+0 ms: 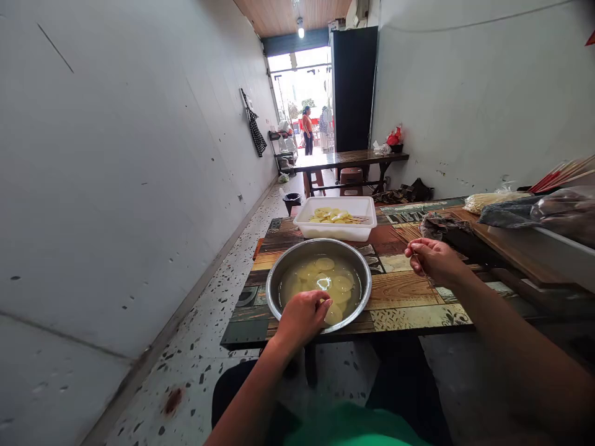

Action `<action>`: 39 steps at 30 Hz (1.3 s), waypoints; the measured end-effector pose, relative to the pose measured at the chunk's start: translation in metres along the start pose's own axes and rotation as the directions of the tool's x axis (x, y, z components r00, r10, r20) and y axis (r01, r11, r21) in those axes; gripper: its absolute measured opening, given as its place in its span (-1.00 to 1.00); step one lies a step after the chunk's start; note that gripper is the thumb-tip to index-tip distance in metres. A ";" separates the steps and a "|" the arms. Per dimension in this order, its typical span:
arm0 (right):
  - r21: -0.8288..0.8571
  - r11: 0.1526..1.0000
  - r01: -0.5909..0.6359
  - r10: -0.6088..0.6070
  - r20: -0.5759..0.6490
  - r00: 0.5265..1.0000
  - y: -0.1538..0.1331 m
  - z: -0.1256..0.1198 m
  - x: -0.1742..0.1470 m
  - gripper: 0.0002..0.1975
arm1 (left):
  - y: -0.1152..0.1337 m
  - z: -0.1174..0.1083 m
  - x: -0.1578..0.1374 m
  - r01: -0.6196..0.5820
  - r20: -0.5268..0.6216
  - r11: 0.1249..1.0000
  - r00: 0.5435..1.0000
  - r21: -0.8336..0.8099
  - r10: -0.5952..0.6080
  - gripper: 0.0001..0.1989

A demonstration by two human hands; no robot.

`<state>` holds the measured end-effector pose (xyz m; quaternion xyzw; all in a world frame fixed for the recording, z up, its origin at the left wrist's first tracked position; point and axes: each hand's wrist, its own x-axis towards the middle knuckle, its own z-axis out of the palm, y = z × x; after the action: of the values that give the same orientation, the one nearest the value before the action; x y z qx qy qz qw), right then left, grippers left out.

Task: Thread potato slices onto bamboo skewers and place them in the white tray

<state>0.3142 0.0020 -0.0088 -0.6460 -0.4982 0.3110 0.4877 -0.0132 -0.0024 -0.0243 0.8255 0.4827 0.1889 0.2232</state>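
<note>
A steel bowl [273, 272] of cloudy water stands near the table's front edge, with several pale yellow slices [343, 284], apparently potato, lying in the water. My left hand [304, 314] is over the bowl's near rim, fingers curled together; what they hold, if anything, is hidden. One slice [333, 314] lies right beside its fingertips. To the right of the bowl, my right hand [434, 261] is raised above the table, closed on a thin wooden skewer that slants down below the fingers. More skewers [405, 233] lie on the table just behind this hand.
Behind the bowl stands a white plastic tub [334, 233] holding yellow slices and skewers. A crumpled cloth [439, 224], a wooden board [520, 251] and plastic bags [569, 207] crowd the right side. Further off are a second table [344, 160] and people outside the doorway.
</note>
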 end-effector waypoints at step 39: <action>0.451 0.823 -0.344 0.206 0.327 0.922 0.008 0.078 -0.150 -0.55 | -0.055 -0.008 0.112 0.080 0.580 0.997 0.812 -0.003 -0.064 -0.72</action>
<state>0.2013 -0.1155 -0.0545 -0.5155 -0.3613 0.5799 0.5171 -0.0047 0.1213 -0.0372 0.8220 0.4202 -0.0731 0.3774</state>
